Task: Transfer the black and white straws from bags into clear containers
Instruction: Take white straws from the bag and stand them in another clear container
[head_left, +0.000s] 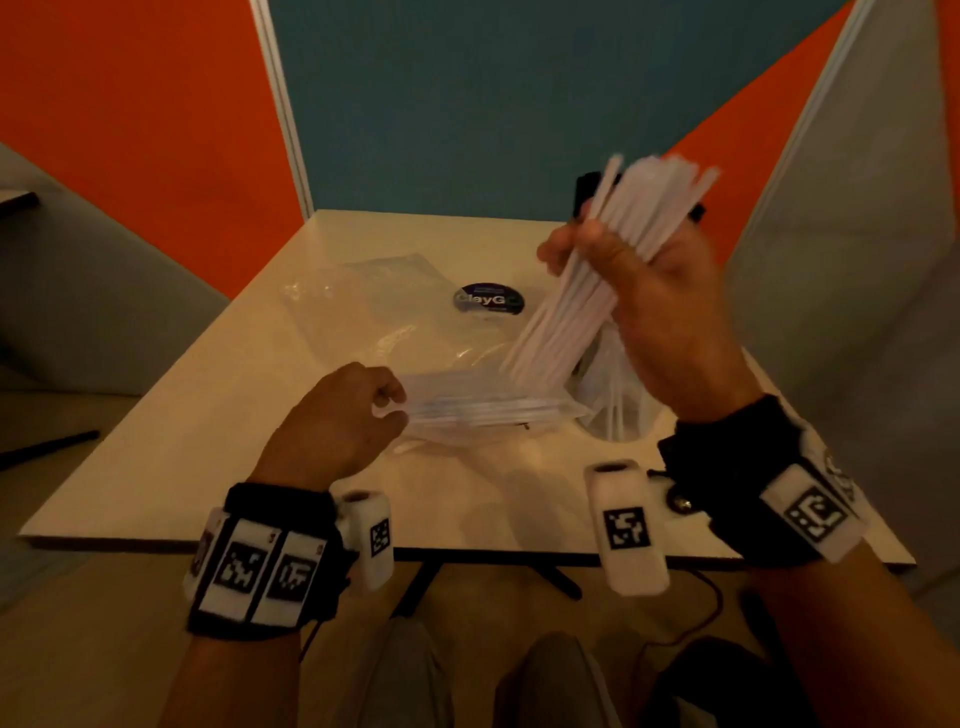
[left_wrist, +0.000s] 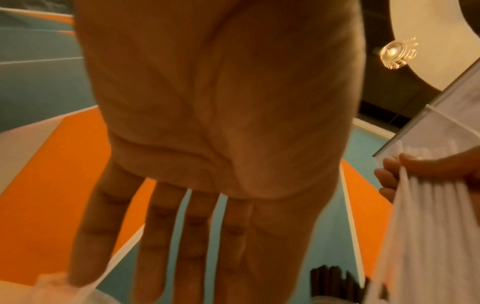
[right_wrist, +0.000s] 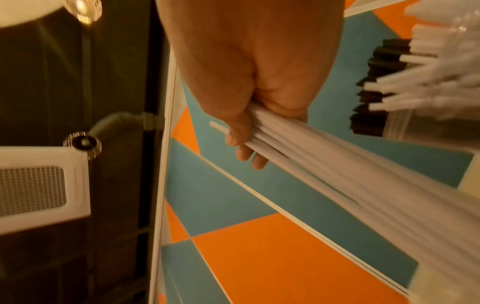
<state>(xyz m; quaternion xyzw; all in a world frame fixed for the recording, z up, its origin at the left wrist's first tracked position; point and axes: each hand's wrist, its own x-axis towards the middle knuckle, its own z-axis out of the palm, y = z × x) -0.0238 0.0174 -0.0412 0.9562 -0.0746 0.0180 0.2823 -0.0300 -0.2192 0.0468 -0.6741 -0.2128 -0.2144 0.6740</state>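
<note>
The right hand (head_left: 644, 296) is clenched round a thick bundle of white straws (head_left: 587, 291), lifted and tilted above the clear container (head_left: 618, 395) (some white straws already stand in it). Just left of that container, the left hand (head_left: 337, 421) pinches the near edge of a clear plastic bag (head_left: 483, 405) lying on the pale table (head_left: 156, 457). Beyond the container, black straws (right_wrist: 374, 86) stand upright. A round dark sticker (head_left: 488, 300) sits on the table behind the bag.
</note>
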